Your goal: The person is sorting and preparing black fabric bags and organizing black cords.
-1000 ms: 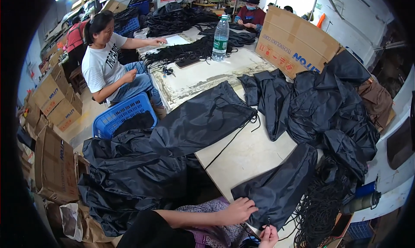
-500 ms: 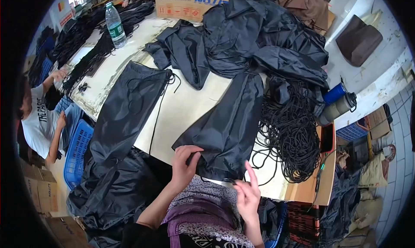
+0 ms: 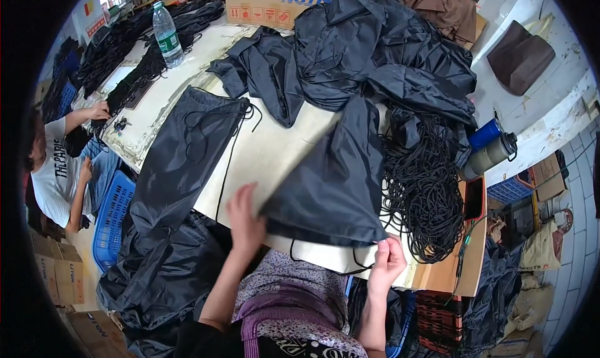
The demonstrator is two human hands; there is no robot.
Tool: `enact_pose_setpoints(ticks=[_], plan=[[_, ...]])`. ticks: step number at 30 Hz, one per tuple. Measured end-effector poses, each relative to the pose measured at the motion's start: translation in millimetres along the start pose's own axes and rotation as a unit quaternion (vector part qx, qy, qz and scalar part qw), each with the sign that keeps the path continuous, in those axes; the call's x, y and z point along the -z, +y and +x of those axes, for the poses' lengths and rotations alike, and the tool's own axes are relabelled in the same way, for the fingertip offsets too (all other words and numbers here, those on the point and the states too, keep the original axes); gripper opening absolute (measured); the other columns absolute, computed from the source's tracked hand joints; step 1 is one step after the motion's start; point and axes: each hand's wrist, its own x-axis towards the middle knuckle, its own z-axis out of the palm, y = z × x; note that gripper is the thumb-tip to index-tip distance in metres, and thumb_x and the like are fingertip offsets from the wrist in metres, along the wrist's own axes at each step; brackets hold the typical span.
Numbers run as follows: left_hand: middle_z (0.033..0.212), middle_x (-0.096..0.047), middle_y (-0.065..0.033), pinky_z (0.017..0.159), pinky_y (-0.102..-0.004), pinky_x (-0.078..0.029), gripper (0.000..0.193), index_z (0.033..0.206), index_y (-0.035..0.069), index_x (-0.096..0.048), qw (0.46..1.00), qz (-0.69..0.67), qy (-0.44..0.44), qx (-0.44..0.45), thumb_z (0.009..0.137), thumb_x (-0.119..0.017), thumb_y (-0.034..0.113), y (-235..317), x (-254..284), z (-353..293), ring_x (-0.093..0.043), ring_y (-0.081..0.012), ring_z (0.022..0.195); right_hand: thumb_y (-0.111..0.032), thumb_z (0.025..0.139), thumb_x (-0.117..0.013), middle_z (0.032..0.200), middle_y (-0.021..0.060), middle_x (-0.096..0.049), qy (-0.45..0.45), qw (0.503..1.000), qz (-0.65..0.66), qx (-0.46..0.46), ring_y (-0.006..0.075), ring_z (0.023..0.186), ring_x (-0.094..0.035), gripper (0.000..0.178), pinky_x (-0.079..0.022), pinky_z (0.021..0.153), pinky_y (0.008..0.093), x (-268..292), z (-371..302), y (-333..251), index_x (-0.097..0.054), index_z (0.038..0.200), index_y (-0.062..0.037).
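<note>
A black drawstring bag (image 3: 337,177) lies flat on the pale table (image 3: 269,152) in front of me. My left hand (image 3: 245,217) rests with fingers spread on the bag's near left corner. My right hand (image 3: 389,258) is closed at the bag's near right corner, pinching a thin black cord (image 3: 325,259) that loops along the bag's near edge. A tangle of black cords (image 3: 425,189) lies just right of the bag.
A heap of black bags (image 3: 375,52) fills the far table. Another black bag (image 3: 187,152) hangs over the left edge onto a pile below (image 3: 162,264). A water bottle (image 3: 167,34), a cardboard box (image 3: 281,2), two flasks (image 3: 490,147), a seated person (image 3: 62,164).
The view has swung from the room down onto the table. The bag now lies flat and closer; my left hand moved onto its left corner, my right hand closed on the cord at its right corner.
</note>
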Motion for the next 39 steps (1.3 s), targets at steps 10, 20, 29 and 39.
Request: enact_pose_setpoints(ticks=[10,20,29,39], plan=[[0.124,-0.047,-0.0076,0.099,-0.0432,-0.027,0.048,0.113,0.008,-0.055,0.947,0.027,-0.149,-0.285,0.066,-0.057,-0.001,71.8,47.5,23.2,-0.042,-0.0247,0.119,-0.004,0.086,-0.052,0.074,0.0054,-0.052,-0.114,0.987,-0.067,-0.089,0.0114,0.067,-0.047,0.013,-0.038,0.063,0.0227,-23.8,-34.6,16.2,-0.056,0.076,0.0049],[0.127,-0.047,-0.0082,0.102,-0.0452,-0.025,0.049,0.118,0.009,-0.052,0.877,-0.141,-0.272,-0.371,0.069,-0.06,0.008,59.1,0.8,-4.9,-0.04,-0.0217,0.123,-0.009,0.089,-0.051,0.067,-0.0016,-0.05,-0.179,0.971,0.026,-0.156,0.0054,0.056,-0.04,0.016,-0.032,0.052,0.0185,-21.2,-39.2,25.2,-0.061,0.081,0.0014],[0.118,-0.052,-0.0084,0.097,-0.0431,-0.033,0.039,0.11,0.005,-0.056,0.895,-0.154,-0.221,-0.357,0.071,-0.06,0.007,57.7,-10.7,-8.6,-0.048,-0.022,0.112,-0.007,0.088,-0.052,0.07,-0.0003,-0.054,-0.214,0.93,0.095,-0.282,0.0059,0.052,-0.044,0.015,-0.033,0.046,0.0201,-12.0,-34.6,19.6,-0.062,0.082,0.003],[0.083,-0.063,-0.0101,0.071,-0.0333,-0.049,0.025,0.098,0.004,-0.061,0.924,-0.26,-0.205,-0.188,0.072,-0.059,0.001,48.1,-22.8,-13.7,-0.061,-0.0272,0.075,0.002,0.078,-0.055,0.092,0.0155,-0.059,-0.168,0.974,-0.128,0.079,0.0228,0.067,-0.06,0.008,-0.046,0.058,0.0271,-11.1,-34.5,-15.9,-0.06,0.083,0.0066]])
